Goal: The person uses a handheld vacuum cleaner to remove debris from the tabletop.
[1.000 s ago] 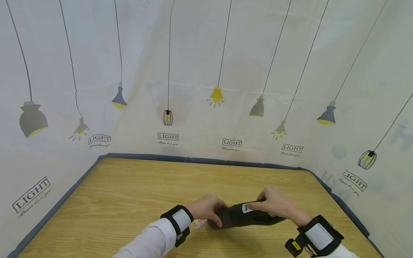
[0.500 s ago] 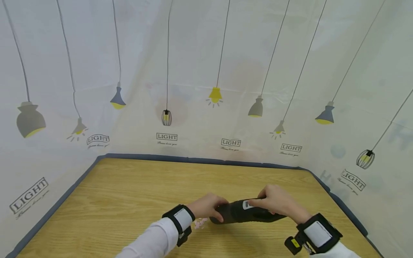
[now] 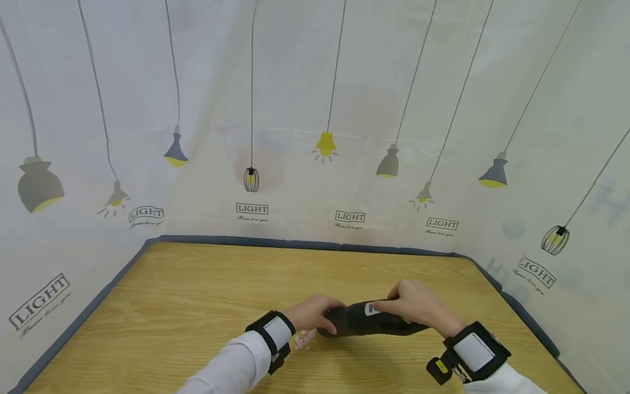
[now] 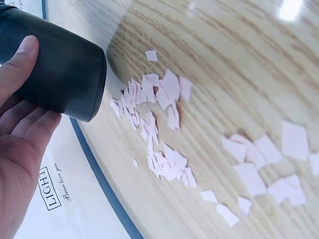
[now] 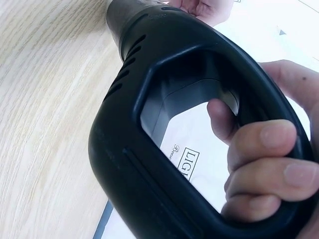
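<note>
A black handheld vacuum cleaner (image 3: 359, 324) is held nearly level, close over the wooden table. My right hand (image 3: 418, 303) grips its loop handle (image 5: 149, 94); in the right wrist view the fingers curl through the opening. My left hand (image 3: 313, 313) holds the dark front end (image 4: 70, 74), thumb on one side and fingers on the other. Many small pink paper scraps (image 4: 169, 162) lie scattered on the table just beyond that front end, some in a clump and some spread apart. In the head view only a few scraps (image 3: 303, 340) show beside the left hand.
The wooden table (image 3: 206, 284) has a blue-grey border (image 3: 246, 241) along its edges. Behind it hangs a pale curtain (image 3: 295, 109) printed with lamps and the word LIGHT. Both wrists carry strapped black camera mounts (image 3: 474, 353).
The vacuum cleaner and both hands have shifted slightly up in the head view, away from the body. More of the pink scraps shows by its front end. Both holds stay the same.
</note>
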Demonstrator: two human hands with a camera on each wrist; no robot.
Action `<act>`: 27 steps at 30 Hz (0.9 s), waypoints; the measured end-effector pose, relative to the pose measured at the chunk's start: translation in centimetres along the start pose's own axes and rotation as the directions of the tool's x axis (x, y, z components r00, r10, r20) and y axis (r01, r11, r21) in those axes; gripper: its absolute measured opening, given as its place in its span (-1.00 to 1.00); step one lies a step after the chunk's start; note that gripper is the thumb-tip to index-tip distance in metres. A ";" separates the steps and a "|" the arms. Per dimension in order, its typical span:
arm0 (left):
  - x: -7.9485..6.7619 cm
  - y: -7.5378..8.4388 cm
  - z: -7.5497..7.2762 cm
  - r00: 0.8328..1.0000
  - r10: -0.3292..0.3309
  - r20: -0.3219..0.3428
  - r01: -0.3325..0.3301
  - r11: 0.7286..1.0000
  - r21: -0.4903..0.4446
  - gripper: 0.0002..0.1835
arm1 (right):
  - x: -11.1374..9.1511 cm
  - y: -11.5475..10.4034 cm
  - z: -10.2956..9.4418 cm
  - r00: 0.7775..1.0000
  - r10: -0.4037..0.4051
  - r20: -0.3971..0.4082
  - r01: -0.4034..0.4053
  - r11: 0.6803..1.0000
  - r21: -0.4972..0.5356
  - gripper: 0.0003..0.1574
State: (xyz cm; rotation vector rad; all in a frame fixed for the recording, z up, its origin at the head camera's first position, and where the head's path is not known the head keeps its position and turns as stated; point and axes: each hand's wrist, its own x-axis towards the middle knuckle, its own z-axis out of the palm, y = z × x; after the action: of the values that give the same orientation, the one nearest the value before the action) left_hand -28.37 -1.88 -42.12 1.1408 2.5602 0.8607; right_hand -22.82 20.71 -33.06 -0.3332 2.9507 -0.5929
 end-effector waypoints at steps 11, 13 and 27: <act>0.3 -0.2 0.0 1.000 -0.017 -0.001 0.017 1.000 -0.007 -0.52 | 0.5 0.2 0.3 1.000 -0.006 -0.023 0.006 1.000 0.004 -0.57; 0.3 -0.3 0.1 1.000 -0.021 -0.002 0.021 1.000 -0.005 -0.51 | 0.6 0.2 0.3 1.000 0.004 -0.024 -0.004 1.000 0.005 -0.57; -0.1 -0.7 -0.5 0.999 -0.049 0.001 0.049 0.999 0.001 -0.51 | 1.2 0.0 0.7 1.000 -0.002 -0.030 0.003 1.000 0.024 -0.55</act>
State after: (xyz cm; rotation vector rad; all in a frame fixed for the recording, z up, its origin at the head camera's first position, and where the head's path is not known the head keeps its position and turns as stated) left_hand -28.88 -2.56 -42.15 1.0735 2.5765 0.8470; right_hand -23.84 20.14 -33.77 -0.3282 2.9691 -0.6392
